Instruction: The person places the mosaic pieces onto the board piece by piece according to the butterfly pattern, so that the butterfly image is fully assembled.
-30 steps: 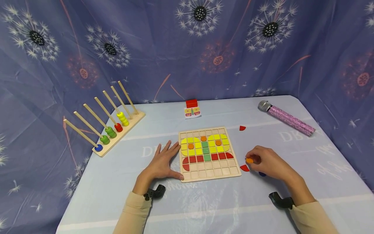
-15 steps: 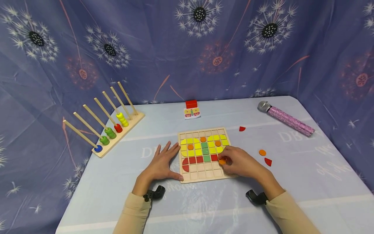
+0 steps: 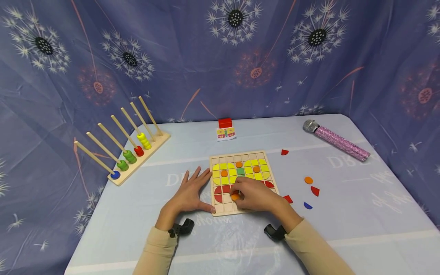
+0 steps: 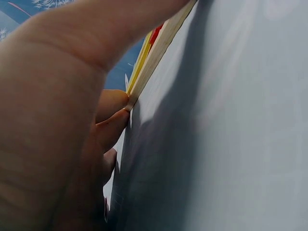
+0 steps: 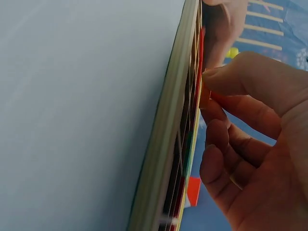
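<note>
A wooden grid board (image 3: 228,208) lies on the table with yellow, green, red and orange pieces set in its cells in a butterfly-like pattern. My left hand (image 3: 190,194) rests against the board's left side, fingers spread, thumb at the near left corner; the left wrist view shows the fingertips on the board's edge (image 4: 159,53). Over the lower middle of the board, my right hand (image 3: 258,194) pinches a small orange piece (image 3: 235,197) between thumb and fingers. In the right wrist view this orange piece (image 5: 205,98) sits close over the board's face. My right hand covers several cells.
Right of the board lie an orange disc (image 3: 308,180), red quarter pieces (image 3: 315,191) and a blue half disc (image 3: 308,206). A pattern card (image 3: 226,133) leans on a red block (image 3: 225,122) behind. A peg abacus (image 3: 137,162) stands left, a pink microphone (image 3: 340,142) back right.
My right hand has carried the orange piece from the table right of the board leftward to over the board's lower middle. The left hand has stayed in place.
</note>
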### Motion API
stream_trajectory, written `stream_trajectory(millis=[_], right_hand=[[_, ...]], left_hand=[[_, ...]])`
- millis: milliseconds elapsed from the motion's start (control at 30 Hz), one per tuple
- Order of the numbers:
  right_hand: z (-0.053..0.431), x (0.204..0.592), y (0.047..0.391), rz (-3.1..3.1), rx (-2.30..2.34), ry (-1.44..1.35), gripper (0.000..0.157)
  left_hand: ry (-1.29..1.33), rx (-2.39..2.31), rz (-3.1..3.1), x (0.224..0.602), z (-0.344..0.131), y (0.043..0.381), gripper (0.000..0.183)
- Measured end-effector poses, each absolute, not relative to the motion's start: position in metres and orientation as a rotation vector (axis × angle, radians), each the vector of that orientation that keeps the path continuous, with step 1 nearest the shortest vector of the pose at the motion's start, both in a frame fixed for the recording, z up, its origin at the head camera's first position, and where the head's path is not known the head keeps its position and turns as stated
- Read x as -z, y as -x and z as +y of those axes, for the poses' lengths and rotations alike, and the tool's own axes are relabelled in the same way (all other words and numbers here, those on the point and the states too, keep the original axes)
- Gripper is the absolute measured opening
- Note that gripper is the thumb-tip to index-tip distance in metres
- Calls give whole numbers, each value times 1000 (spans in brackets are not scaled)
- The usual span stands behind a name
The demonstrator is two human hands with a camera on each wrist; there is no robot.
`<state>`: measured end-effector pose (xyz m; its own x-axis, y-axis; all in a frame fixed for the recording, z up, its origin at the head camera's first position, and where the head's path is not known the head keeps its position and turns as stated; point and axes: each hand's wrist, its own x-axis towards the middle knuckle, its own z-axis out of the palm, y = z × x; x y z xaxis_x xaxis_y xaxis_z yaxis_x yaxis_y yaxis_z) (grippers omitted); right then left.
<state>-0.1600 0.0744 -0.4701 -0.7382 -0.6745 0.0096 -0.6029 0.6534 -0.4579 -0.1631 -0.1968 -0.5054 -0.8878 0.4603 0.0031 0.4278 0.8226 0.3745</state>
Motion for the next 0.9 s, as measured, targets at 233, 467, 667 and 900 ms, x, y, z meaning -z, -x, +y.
stream_trajectory(millis=[233,467,667,900], right_hand=[[58,473,162,2712,656,1153,16],[53,472,161,2697,642,1125,18],[57,471,159,2689,642,1099,19],[88,467,157,2695,721,1012,21]], left_hand=[[-715,-557,2916,505,-197,163,127],[-739,-573,2926,506,-197,163,127],[-741,-592,2925,505,-197,163,127],[-713,-572,2916,504,-196,163,127]])
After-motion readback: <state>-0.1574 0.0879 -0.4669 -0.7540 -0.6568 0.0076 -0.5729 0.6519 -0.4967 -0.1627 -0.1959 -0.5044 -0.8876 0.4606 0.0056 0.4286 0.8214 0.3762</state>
